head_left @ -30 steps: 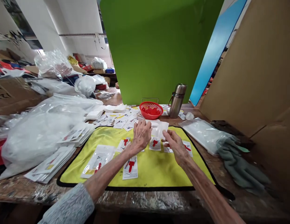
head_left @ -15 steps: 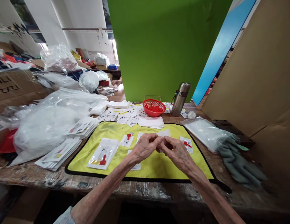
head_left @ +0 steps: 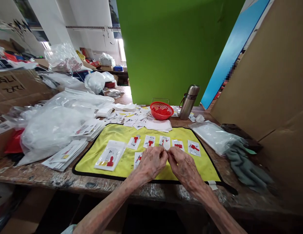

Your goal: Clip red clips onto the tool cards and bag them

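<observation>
My left hand (head_left: 153,160) and my right hand (head_left: 185,165) meet over the middle of a yellow mat (head_left: 88,164). Fingertips of both are pinched together at the near end of a small clear packet (head_left: 164,141) holding a printed card and a red piece. The fingers hide that end. Similar packets flank it, including one with a red piece (head_left: 178,145) and another at the right (head_left: 194,148). Under my left wrist lies a partly covered packet (head_left: 137,159). A larger clear pouch (head_left: 110,156) with a card and red piece rests at the left.
Behind the mat stand a red basket (head_left: 161,111) and a steel flask (head_left: 189,102), before a green panel (head_left: 171,48). Stacked cards (head_left: 65,154) and a big plastic bag (head_left: 51,126) crowd the left. A grey cloth (head_left: 246,165) lies right. A white strip (head_left: 212,185) sits on the mat's front edge.
My hands have come slightly down and nearer, uncovering more packets in the row. A white strip now lies at the mat's front right edge. The distant person's hand is out of view.
</observation>
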Tool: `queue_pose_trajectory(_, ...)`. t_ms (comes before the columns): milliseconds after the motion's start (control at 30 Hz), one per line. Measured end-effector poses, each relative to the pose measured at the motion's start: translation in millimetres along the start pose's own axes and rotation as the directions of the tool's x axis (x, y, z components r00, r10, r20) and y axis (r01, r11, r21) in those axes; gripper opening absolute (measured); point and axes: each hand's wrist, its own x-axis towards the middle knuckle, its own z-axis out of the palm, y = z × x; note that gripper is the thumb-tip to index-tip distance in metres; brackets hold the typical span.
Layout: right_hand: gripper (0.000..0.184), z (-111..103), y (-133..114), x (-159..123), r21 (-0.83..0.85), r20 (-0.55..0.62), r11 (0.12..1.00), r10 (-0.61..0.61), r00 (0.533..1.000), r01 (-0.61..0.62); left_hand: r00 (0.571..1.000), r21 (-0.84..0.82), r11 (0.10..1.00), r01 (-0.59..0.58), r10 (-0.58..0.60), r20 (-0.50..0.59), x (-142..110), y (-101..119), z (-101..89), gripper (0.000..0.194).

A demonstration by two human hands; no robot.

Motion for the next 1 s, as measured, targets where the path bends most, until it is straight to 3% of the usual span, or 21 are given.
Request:
queue_pose_trajectory(133,0.021,7.0,-4.0,-10.3,-0.234,-0.182,0.971,-0.098,0.978,0.054,1.0,0.153,0.988,0.025,-0.026,0.003,-5.6,9.9,0.6,0.027)
queue_pose_trajectory(300,0.022,4.9,-1.9,-16.0,-0.258,-0.248,0.953,-0.224,0.942,0.159,0.998,0.189,0.98,0.063,-0.056,-0.043,-13.8,16.0,2.4,0.026)
queue_pose_trajectory(433,0.016,0.2,-1.3,-19.9,0.001,-0.144,0.993,-0.118,0.983,0.119,0.999,-0.003,0.999,0.039,-0.039,-0.027,-15.8,10.4,7.4,0.025)
queue_pose_trajectory(500,0.017,1.7,-1.3,-23.3,0.048,-0.102,0.994,-0.097,0.99,0.102,1.0,-0.078,0.997,0.002,-0.003,-0.014,-16.4,7.4,9.6,0.026)
queue_pose_trajectory(667,0.022,10.7,3.1,-29.2,-0.173,-0.211,0.98,-0.135,0.968,0.099,0.999,0.116,0.992,0.046,-0.046,0.001,-23.0,11.2,11.2,0.024)
queue_pose_trajectory(733,0.021,9.6,5.8,-28.1,-0.172,-0.241,0.984,-0.091,0.966,0.05,0.997,0.185,0.979,0.083,-0.083,-0.007,-25.9,14.6,11.2,0.024)
queue_pose_trajectory(800,0.018,4.7,7.1,-26.0,-0.05,-0.188,0.999,-0.022,0.982,0.013,0.994,0.195,0.974,0.114,-0.112,-0.019,-27.3,17.1,11.5,0.025)
queue_pose_trajectory(900,0.011,-5.8,7.5,-22.9,0.245,0.071,0.969,0.006,0.997,-0.023,0.992,0.147,0.981,0.124,-0.121,-0.027,-27.0,19.2,12.4,0.025)
queue_pose_trajectory(1000,0.011,-15.2,11.8,-20.0,0.297,0.254,0.944,0.065,0.965,-0.142,0.995,0.072,0.992,0.099,-0.1,0.014,-27.2,18.2,13.1,0.024)
